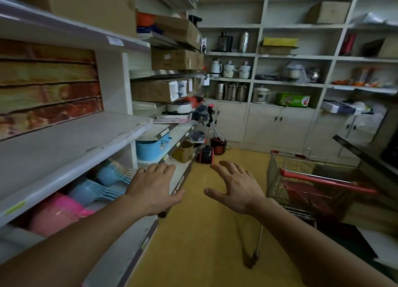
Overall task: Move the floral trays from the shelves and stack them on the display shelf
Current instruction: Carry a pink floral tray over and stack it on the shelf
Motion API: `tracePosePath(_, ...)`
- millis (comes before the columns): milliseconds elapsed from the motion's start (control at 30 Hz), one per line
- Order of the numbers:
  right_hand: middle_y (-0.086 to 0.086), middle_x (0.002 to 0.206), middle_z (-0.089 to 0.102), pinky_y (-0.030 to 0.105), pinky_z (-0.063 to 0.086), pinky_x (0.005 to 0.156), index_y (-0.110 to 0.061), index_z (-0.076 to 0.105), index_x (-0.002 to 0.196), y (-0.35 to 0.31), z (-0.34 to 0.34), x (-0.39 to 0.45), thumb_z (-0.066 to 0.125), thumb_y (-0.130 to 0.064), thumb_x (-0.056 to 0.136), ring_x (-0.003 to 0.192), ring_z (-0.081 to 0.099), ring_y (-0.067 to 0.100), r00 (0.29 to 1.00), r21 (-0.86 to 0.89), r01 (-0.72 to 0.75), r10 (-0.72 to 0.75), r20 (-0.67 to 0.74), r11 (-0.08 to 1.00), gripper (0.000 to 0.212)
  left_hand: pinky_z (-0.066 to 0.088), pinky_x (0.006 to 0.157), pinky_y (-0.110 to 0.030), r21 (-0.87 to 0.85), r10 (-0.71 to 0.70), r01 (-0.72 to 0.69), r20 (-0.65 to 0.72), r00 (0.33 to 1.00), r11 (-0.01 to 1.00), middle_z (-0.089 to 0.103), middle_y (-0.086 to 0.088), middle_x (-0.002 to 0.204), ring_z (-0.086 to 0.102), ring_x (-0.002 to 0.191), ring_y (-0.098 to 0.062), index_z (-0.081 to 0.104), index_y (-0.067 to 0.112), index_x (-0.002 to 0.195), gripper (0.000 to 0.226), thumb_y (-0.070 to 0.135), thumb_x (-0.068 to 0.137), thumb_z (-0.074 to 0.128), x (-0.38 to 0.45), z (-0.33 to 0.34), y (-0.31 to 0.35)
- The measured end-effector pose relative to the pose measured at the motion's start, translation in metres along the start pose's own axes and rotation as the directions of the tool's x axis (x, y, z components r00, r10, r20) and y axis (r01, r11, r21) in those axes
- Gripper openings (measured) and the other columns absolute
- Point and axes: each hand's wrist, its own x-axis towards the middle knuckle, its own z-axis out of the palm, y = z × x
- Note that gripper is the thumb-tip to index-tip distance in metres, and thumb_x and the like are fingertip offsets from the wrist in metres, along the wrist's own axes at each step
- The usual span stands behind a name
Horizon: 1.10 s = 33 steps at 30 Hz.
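Note:
A flat tray with a pink floral pattern (172,119) lies on a shelf of the left rack, further down the aisle. My left hand (154,186) is stretched out in front of me, fingers spread and holding nothing, over the edge of the lower left shelf. Beside it, my right hand (235,188) hovers over the yellow floor with fingers apart, also empty. Both hands are well short of the tray. The wide white shelf (71,148) on my near left carries nothing.
Blue and pink plastic scoops (94,189) fill the low shelf under my left arm; a blue tub (151,147) stands beyond. A red shopping cart (305,185) stands on my right. White shelving with pots and boxes (280,75) lines the back wall. Red appliances (212,150) sit on the floor.

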Motion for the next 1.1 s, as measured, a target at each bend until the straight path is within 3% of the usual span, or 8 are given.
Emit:
tracePosePath(733, -0.002, 0.155, 0.021, 0.045, 0.025, 0.110, -0.038, 0.019, 0.147, 0.176, 0.054, 0.233, 0.032, -0.080, 0.082, 0.141, 0.019, 0.022, 0.978, -0.097, -0.206, 0.206, -0.010, 0.974, 0.078, 0.031, 0.108, -0.045, -0.073, 0.215, -0.214, 0.014, 0.976, 0.974, 0.034, 0.000, 0.148, 0.030, 0.135, -0.022, 0.023, 0.021, 0.146, 0.079, 0.069, 0.084, 0.035, 0.332, 0.104, 0.003)
tracePosePath(1100, -0.002, 0.154, 0.024, 0.042, 0.028, 0.109, -0.039, 0.016, 0.147, 0.316, 0.079, 0.350, 0.032, -0.080, 0.082, 0.139, 0.024, 0.021, 0.986, -0.089, -0.164, 0.162, -0.031, 0.982, 0.078, 0.030, 0.108, -0.042, -0.041, 0.154, -0.154, 0.006, 0.988, 0.987, 0.033, 0.000, 0.149, 0.030, 0.136, -0.021, 0.025, 0.020, 0.146, 0.078, 0.067, 0.086, 0.036, 0.492, 0.138, 0.047)
